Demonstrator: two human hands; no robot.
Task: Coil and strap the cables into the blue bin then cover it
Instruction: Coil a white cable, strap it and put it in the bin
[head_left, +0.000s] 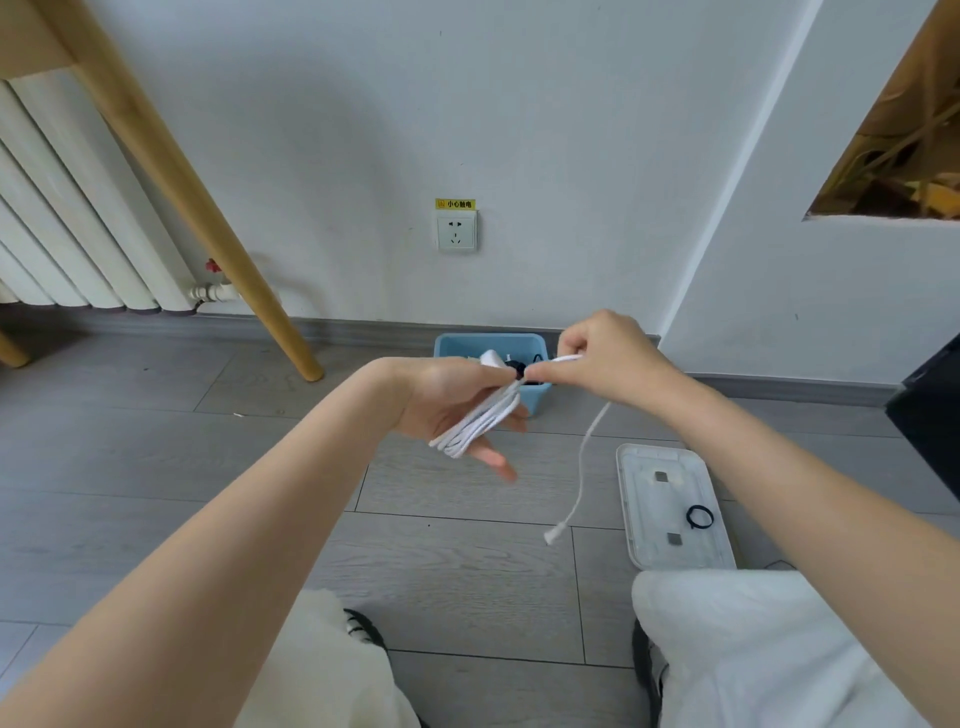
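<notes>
While the left hand (441, 400) grips a coiled white cable (480, 421), right hand (597, 358) pinching its black strap (518, 370) — loose end dangling, blue bin (535, 402) behind, clear lid (670, 506) on the floor.

Soft, even daylight; faint shadows on the wall (337, 156); wide-angle bending at edges.

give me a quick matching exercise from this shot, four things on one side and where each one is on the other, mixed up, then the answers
Things
1. white cable
2. blue bin
3. clear lid
4. black loop strap

Places
A. lying on the lid
B. on the floor against the wall, below the socket
C. flat on the floor by the person's right knee
D. coiled in the left hand, its loose end hanging from the right hand

Pairs: 1-D, 2-B, 3-C, 4-A
</notes>
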